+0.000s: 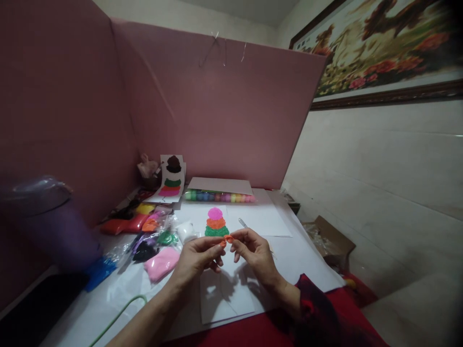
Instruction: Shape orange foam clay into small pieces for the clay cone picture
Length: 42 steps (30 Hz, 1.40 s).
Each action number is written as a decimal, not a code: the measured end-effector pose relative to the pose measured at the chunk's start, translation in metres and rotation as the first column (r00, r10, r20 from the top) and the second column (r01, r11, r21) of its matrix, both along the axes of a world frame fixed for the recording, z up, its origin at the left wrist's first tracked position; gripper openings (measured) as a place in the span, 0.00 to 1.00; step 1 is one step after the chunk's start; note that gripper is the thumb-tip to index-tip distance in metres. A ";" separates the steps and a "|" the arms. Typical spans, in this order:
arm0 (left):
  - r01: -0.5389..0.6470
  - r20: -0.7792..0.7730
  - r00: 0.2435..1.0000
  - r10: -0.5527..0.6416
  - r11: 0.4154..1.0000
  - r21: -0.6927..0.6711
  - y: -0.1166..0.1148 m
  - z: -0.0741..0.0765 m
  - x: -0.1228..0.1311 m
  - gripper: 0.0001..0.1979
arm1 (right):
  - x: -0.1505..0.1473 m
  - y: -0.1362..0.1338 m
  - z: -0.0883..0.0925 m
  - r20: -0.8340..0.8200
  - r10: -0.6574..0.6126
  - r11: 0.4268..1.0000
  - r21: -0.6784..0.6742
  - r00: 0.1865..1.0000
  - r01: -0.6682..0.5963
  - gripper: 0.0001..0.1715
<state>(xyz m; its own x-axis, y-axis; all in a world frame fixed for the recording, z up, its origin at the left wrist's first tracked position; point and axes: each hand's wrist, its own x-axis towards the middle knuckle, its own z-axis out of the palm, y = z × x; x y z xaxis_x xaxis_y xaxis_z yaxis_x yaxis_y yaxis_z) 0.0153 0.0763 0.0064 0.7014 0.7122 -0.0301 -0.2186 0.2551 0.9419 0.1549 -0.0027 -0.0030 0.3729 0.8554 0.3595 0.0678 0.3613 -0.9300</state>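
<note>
Clay (228, 238): small, twisted orange lump; likely light, soft, easily torn; best held at both ends;
Left hand (197, 256): pinching left end;
Right hand (255, 253): pinching right end.

Orange piece (228, 238) mostly covered by fingertips of left hand (200, 256) and right hand (256, 253), exact shape unclear; lower edge of coloured stack (216, 223) hidden behind them; purple container (60, 236) at left blurred; framed painting (390, 53) cut by top and right edges; contents of cardboard box (333, 235) too small to tell.
</note>
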 end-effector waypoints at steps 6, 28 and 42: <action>0.016 0.029 0.999 -0.019 0.996 0.083 0.000 -0.007 0.001 0.20 | -0.004 -0.004 -0.002 0.029 0.126 0.992 -0.013 0.992 -0.126 0.08; 0.031 -0.025 0.999 -0.028 0.996 0.088 -0.002 -0.008 0.003 0.14 | -0.003 -0.010 0.000 0.459 -0.101 0.994 0.077 0.883 0.074 0.01; -0.116 0.066 0.991 0.113 0.992 0.051 0.001 -0.005 0.001 0.10 | -0.002 -0.001 -0.004 0.038 -0.013 0.999 -0.034 0.999 0.014 0.08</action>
<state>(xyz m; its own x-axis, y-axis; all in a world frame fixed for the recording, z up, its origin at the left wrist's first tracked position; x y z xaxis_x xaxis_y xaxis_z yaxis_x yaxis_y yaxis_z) 0.0162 0.0774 0.0017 0.6145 0.7872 0.0527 -0.3022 0.1732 0.9374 0.1530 -0.0040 -0.0072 0.3713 0.8623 0.3443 0.1076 0.3284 -0.9384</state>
